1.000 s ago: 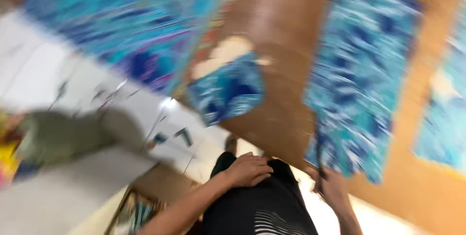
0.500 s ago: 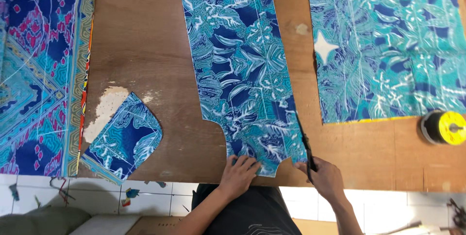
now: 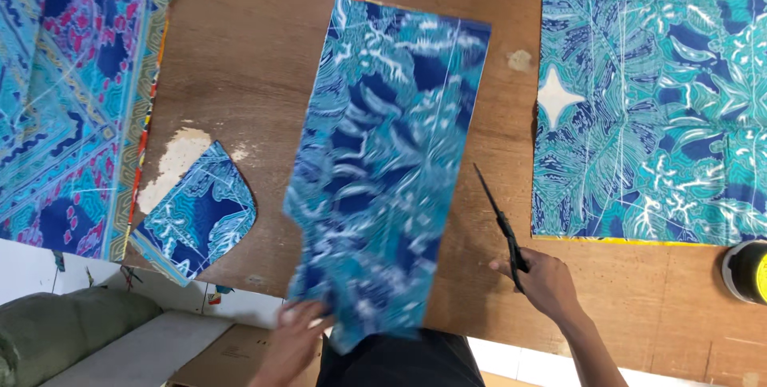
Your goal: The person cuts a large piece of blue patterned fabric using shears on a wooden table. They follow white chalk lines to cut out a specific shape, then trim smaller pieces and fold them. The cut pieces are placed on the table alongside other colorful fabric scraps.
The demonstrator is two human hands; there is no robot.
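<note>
A cut piece of blue patterned fabric (image 3: 387,171) lies lengthwise on the brown wooden table (image 3: 240,75), motion-blurred at its near end. My left hand (image 3: 296,335) grips its lower left corner at the table's near edge. My right hand (image 3: 543,283) holds black scissors (image 3: 499,223), blades closed and pointing away up-left, just right of the fabric piece and apart from it.
A large blue-teal fabric sheet (image 3: 655,99) covers the table's right side. Another blue-pink patterned cloth (image 3: 72,99) lies at left. A small curved fabric offcut (image 3: 200,215) rests near the front left. A round yellow-and-black spool (image 3: 747,271) sits at the right edge. A green bag (image 3: 64,335) lies on the floor.
The camera swung back down onto the table. The cut fabric piece has been pulled toward me and shifted; my left hand went from pressing on it to gripping its corner. The scissors have come away from the fabric's edge.
</note>
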